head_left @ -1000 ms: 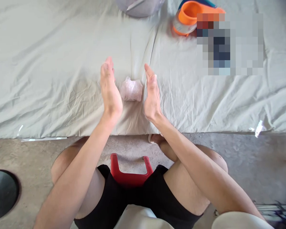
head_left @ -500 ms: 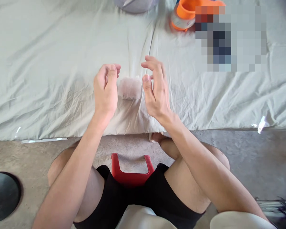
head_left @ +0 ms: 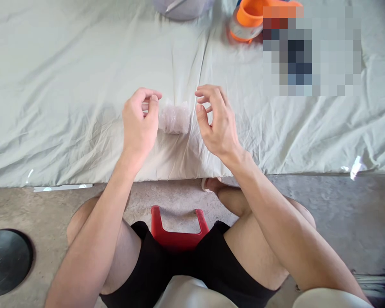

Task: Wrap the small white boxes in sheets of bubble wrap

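Observation:
A small bundle in clear, pinkish bubble wrap lies on the pale cloth near the front edge of the table. Just left of it is my left hand, fingers loosely curved, thumb close to the forefinger, with nothing seen in its grasp. To the right of the bundle hovers my right hand, with bent fingers spread and the thumb apart, holding nothing. A gap shows between the right hand and the bundle; whether the left fingers touch it I cannot tell.
An orange and clear tape dispenser stands at the back right beside a blurred-out patch. A greyish rounded container is at the far edge. Below are a red plastic stool between my legs and a black round disc on the floor.
My right hand has moved a little right and toward me, away from the bundle. My left hand has shifted slightly left. The bundle stays in place.

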Motion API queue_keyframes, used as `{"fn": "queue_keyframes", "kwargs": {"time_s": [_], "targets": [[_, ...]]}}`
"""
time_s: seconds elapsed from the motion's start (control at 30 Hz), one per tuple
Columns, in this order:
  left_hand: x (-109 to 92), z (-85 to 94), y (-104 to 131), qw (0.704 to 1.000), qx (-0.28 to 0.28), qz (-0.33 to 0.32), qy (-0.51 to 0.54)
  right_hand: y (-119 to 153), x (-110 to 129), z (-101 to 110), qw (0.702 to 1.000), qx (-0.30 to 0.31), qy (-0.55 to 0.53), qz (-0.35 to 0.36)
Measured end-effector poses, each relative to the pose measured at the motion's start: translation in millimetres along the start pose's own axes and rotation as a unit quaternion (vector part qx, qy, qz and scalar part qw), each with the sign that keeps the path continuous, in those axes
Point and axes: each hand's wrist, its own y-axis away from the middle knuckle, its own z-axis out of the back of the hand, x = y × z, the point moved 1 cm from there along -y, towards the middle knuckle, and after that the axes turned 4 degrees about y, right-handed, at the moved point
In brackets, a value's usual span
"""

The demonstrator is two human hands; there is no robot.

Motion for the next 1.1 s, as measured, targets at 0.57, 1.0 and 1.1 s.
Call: {"fn": "queue_keyframes", "kwargs": {"time_s": [0.57,1.0,1.1], "targets": [[-6,12.0,15,0.972,0.213,0.089,-0.037,-5,-3,-21,0.987,0.069,-0.128,0.062],[-6,5.5,23,0.973,0.222,-0.052,-0.031,0,9,-1,0.991,0.029,-0.115,0.066],[-8,5.7,21,0.968,0.237,-0.062,-0.045,1,9,1,0.992,0.006,-0.118,0.04]]}}
